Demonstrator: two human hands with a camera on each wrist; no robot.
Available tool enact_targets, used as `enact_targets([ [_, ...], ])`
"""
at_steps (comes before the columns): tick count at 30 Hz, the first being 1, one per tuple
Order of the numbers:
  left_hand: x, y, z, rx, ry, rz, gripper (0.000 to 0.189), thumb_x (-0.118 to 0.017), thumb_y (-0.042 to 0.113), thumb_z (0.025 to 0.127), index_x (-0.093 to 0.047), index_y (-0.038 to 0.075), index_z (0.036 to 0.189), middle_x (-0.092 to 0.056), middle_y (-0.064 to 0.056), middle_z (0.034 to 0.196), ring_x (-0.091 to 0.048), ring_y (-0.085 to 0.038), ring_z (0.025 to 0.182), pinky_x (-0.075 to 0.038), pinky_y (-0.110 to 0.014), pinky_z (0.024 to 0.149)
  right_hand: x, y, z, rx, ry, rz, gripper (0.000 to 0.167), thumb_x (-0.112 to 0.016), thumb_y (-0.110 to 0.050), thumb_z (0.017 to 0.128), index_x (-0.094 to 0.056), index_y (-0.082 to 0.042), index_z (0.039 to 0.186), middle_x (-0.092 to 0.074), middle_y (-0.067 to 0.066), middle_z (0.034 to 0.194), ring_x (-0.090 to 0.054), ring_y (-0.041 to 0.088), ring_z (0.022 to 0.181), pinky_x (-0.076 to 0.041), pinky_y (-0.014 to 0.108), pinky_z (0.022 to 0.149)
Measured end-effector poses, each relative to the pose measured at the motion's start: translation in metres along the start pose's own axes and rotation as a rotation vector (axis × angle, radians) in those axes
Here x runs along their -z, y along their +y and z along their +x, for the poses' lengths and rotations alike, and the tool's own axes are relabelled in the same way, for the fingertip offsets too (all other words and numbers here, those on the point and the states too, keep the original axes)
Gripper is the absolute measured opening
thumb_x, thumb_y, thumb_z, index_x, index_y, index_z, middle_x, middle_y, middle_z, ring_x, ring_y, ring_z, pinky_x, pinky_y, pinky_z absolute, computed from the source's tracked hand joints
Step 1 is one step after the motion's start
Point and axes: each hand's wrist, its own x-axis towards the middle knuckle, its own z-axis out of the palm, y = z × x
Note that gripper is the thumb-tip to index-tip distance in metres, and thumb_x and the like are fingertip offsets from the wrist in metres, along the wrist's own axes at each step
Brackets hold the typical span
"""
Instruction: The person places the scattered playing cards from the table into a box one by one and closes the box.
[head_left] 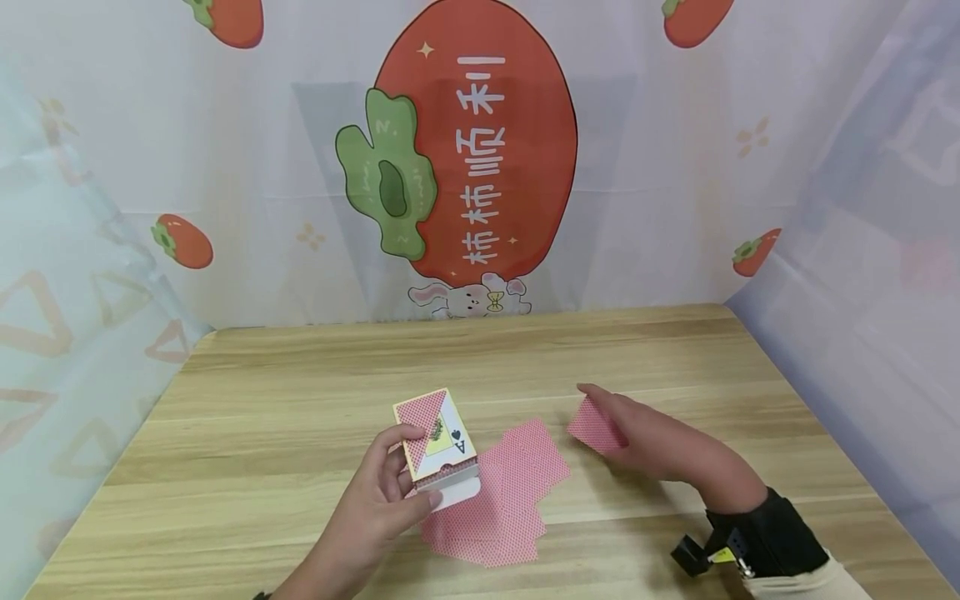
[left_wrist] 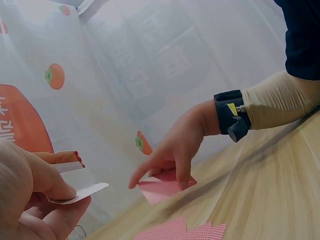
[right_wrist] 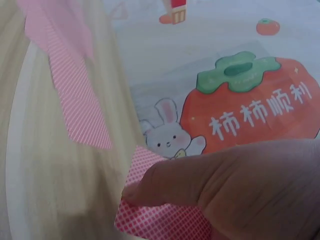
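Observation:
My left hand [head_left: 378, 492] holds a playing card box [head_left: 442, 433] printed with an ace of spades, its white flap [head_left: 459, 493] folded out under the thumb. In the left wrist view only the edge of the box [left_wrist: 70, 159] and its flap show beyond the fingers. Off to the right, my right hand [head_left: 648, 437] grips red-patterned playing cards [head_left: 596, 429] above the table; the right wrist view shows the thumb lying across the card back [right_wrist: 165, 220]. Between the hands, more cards [head_left: 510, 500] lie spread face down, partly behind the box.
The wooden table [head_left: 300, 375] meets a white cloth backdrop [head_left: 262, 183] printed with persimmons and a rabbit. Similar cloth hangs on the left and right. A black strap with a small camera [head_left: 693, 554] sits on the right wrist.

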Motion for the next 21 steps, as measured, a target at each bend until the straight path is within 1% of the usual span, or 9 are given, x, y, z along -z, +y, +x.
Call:
enact_targets([
  [1, 0.000, 0.000, 0.000, 0.003, 0.001, 0.001, 0.071, -0.066, -0.012, 0.084, -0.029, 0.010, 0.140, -0.046, -0.020, 0.136, -0.062, -0.023, 0.115, -0.059, -0.033, 0.089, 0.001, -0.002, -0.001, 0.008, 0.000, 0.025, 0.086, -0.078, -0.013, 0.090, -0.027, -0.015, 0.159, -0.046, 0.013, 0.151, -0.050, 0.027, 0.131, -0.048, 0.051, 0.105],
  [2, 0.000, 0.000, 0.000, 0.005, 0.002, 0.003, 0.071, -0.066, -0.012, 0.084, -0.029, 0.010, 0.140, -0.046, -0.020, 0.136, -0.062, -0.023, 0.115, -0.059, -0.033, 0.088, 0.002, -0.005, -0.002, 0.015, -0.007, 0.054, 0.086, -0.076, -0.011, 0.090, -0.026, -0.017, 0.159, -0.052, 0.012, 0.144, -0.055, 0.025, 0.122, -0.052, 0.047, 0.099],
  [4, 0.000, 0.000, 0.000, 0.010, 0.004, 0.005, 0.071, -0.066, -0.012, 0.084, -0.028, 0.009, 0.141, -0.046, -0.020, 0.136, -0.063, -0.024, 0.115, -0.059, -0.033, 0.088, 0.005, -0.011, -0.005, 0.033, -0.024, 0.106, 0.084, -0.073, -0.006, 0.091, -0.026, -0.022, 0.160, -0.060, 0.009, 0.122, -0.059, 0.019, 0.100, -0.056, 0.037, 0.084],
  [6, 0.000, 0.000, 0.000, 0.013, 0.006, 0.007, 0.072, -0.067, -0.012, 0.084, -0.028, 0.009, 0.141, -0.046, -0.020, 0.136, -0.063, -0.023, 0.115, -0.059, -0.033, 0.088, 0.008, -0.017, -0.008, 0.067, -0.038, 0.146, 0.082, -0.068, -0.002, 0.092, -0.026, -0.024, 0.159, -0.056, 0.004, 0.097, -0.053, 0.013, 0.079, -0.052, 0.029, 0.068],
  [8, 0.000, -0.001, 0.001, 0.015, 0.007, 0.007, 0.072, -0.066, -0.012, 0.084, -0.028, 0.008, 0.142, -0.046, -0.020, 0.136, -0.063, -0.023, 0.114, -0.059, -0.033, 0.088, 0.009, -0.023, -0.011, 0.109, -0.043, 0.180, 0.079, -0.065, 0.000, 0.094, -0.028, -0.025, 0.159, -0.049, 0.002, 0.085, -0.048, 0.012, 0.070, -0.048, 0.026, 0.061],
  [11, 0.000, -0.001, 0.001, 0.019, 0.010, 0.008, 0.073, -0.066, -0.012, 0.084, -0.027, 0.009, 0.142, -0.045, -0.021, 0.136, -0.062, -0.023, 0.115, -0.059, -0.033, 0.088, 0.009, -0.032, -0.015, 0.170, -0.048, 0.261, 0.062, -0.064, -0.002, 0.096, -0.041, -0.020, 0.151, -0.058, -0.002, 0.095, -0.054, 0.013, 0.080, -0.052, 0.024, 0.068],
  [14, 0.000, -0.001, 0.001, 0.020, 0.012, 0.009, 0.073, -0.066, -0.012, 0.084, -0.027, 0.009, 0.143, -0.045, -0.021, 0.137, -0.062, -0.023, 0.116, -0.059, -0.033, 0.088, 0.006, -0.042, -0.017, 0.204, -0.083, 0.380, 0.041, -0.065, -0.012, 0.099, -0.053, -0.017, 0.137, -0.064, -0.002, 0.105, -0.059, 0.016, 0.089, -0.055, 0.026, 0.074],
  [16, 0.000, -0.001, 0.002, 0.021, 0.013, 0.013, 0.074, -0.066, -0.012, 0.084, -0.027, 0.009, 0.143, -0.044, -0.022, 0.137, -0.062, -0.024, 0.116, -0.059, -0.032, 0.088, 0.003, -0.048, -0.018, 0.235, -0.122, 0.461, 0.030, -0.065, -0.017, 0.100, -0.057, -0.015, 0.128, -0.066, 0.001, 0.101, -0.061, 0.017, 0.085, -0.057, 0.029, 0.071],
  [21, 0.000, -0.002, 0.002, 0.019, 0.026, 0.020, 0.075, -0.067, -0.012, 0.083, -0.027, 0.010, 0.143, -0.045, -0.022, 0.137, -0.062, -0.024, 0.116, -0.059, -0.032, 0.088, -0.011, -0.062, -0.020, 0.308, -0.226, 0.689, 0.021, -0.063, -0.018, 0.101, -0.056, -0.007, 0.118, -0.065, 0.006, 0.087, -0.060, 0.012, 0.068, -0.056, 0.030, 0.055],
])
